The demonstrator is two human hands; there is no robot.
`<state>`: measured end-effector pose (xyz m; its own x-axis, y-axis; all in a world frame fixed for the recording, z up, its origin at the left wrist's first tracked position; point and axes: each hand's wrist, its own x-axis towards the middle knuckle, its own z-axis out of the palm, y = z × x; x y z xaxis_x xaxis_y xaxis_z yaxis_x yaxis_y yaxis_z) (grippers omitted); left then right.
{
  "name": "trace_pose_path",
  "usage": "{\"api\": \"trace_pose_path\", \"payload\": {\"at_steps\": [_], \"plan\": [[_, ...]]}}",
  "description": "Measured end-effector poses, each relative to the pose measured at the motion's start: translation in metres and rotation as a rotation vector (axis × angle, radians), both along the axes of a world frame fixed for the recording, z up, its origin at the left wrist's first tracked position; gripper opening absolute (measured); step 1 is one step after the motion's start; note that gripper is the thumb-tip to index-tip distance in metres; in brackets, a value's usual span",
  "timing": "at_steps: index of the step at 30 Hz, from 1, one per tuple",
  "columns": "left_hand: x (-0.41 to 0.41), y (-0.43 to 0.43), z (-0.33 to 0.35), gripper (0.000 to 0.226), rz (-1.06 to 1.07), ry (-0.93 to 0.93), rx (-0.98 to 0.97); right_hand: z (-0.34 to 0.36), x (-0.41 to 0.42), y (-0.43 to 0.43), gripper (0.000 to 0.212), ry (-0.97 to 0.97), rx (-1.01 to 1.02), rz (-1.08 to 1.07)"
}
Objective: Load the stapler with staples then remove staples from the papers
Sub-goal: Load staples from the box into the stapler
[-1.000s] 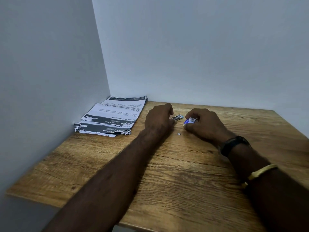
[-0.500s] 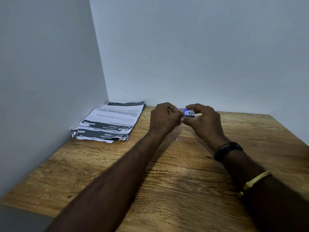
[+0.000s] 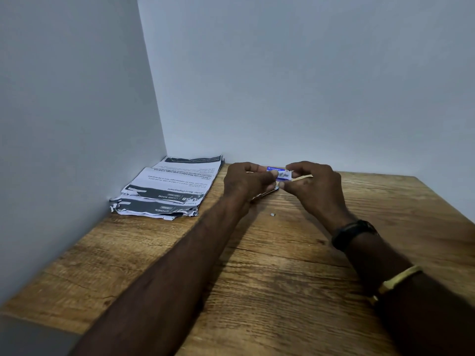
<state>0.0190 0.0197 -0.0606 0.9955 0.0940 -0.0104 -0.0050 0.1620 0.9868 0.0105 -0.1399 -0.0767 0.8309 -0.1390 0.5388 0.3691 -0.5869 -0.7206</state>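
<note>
Both hands pinch a small blue staple box (image 3: 280,172) above the counter (image 3: 282,278): left hand (image 3: 246,182), right hand (image 3: 312,187). The stapler (image 3: 264,194) is mostly hidden under the left hand. The papers (image 3: 171,188) lie left of the box, in the corner of grey walls.

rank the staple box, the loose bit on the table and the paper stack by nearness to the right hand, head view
1. staple box, pinched in the right hand, at its fingertips.
2. loose bit, on the table just below and left of it.
3. paper stack, far left in the wall corner.
</note>
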Motion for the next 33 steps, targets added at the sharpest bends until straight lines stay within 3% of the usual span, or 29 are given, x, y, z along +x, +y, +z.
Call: {"api": "trace_pose_path", "payload": {"at_steps": [6,9,15,18,21,27,33], "plan": [[0.004,0.003,0.003,0.009,0.01,0.035,-0.021,-0.001,-0.001,-0.003,0.022,0.054,0.182,0.061],[0.009,0.004,0.001,0.023,0.036,0.047,-0.018,0.0,-0.001,-0.003,0.005,0.106,0.385,0.141],[0.012,0.004,0.0,0.024,0.051,0.086,-0.044,-0.001,0.0,-0.007,0.019,0.21,0.505,0.261],[0.013,0.005,0.001,0.021,0.054,0.096,-0.046,-0.002,0.002,-0.008,0.018,0.209,0.514,0.224],[0.012,0.005,0.002,0.02,0.046,0.099,-0.031,-0.004,0.003,-0.01,0.004,0.212,0.487,0.201],[0.009,0.005,0.005,0.014,0.038,0.1,-0.029,-0.005,0.003,-0.012,0.009,0.219,0.445,0.23],[0.008,0.006,0.006,0.015,0.033,0.107,-0.021,-0.002,0.001,-0.014,0.022,0.15,0.254,0.227]]}}
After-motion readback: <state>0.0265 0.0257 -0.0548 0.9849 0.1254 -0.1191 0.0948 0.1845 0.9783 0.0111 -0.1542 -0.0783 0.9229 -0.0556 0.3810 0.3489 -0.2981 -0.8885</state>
